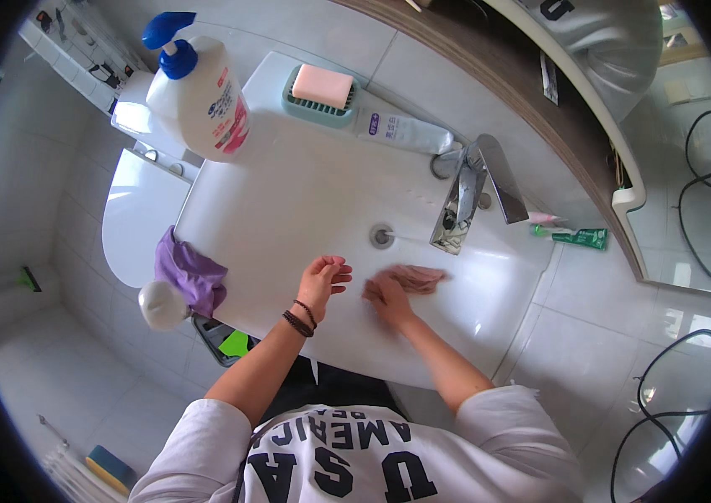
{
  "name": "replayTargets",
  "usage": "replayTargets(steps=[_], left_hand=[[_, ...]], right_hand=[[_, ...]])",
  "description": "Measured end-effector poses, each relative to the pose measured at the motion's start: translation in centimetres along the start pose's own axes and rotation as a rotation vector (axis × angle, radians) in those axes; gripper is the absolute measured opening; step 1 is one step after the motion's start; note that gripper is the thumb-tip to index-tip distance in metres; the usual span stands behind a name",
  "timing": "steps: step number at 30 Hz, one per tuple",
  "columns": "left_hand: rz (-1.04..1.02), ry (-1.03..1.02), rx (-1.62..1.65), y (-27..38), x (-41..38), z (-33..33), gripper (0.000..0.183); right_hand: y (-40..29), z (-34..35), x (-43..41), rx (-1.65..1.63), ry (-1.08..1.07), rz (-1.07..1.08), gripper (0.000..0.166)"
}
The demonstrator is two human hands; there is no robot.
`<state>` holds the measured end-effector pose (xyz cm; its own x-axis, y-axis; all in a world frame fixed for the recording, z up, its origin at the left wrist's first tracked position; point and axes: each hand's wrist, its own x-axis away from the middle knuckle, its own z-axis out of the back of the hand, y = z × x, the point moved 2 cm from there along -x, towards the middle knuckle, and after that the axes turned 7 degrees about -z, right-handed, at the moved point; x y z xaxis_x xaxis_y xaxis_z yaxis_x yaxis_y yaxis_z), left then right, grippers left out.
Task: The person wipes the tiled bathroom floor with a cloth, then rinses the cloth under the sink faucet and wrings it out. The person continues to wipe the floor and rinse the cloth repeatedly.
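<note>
My right hand [389,303] grips one end of a wet-looking brownish-pink cloth [417,279] over the white washbasin [305,182]. The cloth trails to the right and is blurred, as is part of the hand. Just to the left hovers my left hand [325,281], its fingers loosely curled and nothing visible in them. Dark beaded bracelets [298,322] circle that wrist. Beyond both hands lies the round metal drain [382,236]. A chrome faucet [456,214] reaches over the basin from the right, and a thin stream of water seems to fall from it.
A white pump bottle [201,100] stands at the back left corner. Along the back ledge are a pink soap bar [322,86] in a green dish [311,116] and a white tube [405,131]. A purple cloth [189,270] hangs over the left rim, near a toilet [141,217].
</note>
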<state>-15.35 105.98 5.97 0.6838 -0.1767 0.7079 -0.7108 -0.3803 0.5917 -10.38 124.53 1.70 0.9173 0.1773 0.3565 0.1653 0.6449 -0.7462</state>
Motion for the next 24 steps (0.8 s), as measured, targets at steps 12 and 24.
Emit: replayTargets(steps=[12, 24], left_hand=[[0.376, -0.088, 0.511, -2.4, -5.7, -5.8, 0.046], [0.248, -0.203, 0.62, -5.9, -8.3, -11.0, 0.028]], right_hand=[[-7.0, 6.3, -6.9, -0.936, 0.312, -0.325, 0.024], [-5.5, 6.9, -6.1, -0.119, 0.592, -0.588, 0.037]])
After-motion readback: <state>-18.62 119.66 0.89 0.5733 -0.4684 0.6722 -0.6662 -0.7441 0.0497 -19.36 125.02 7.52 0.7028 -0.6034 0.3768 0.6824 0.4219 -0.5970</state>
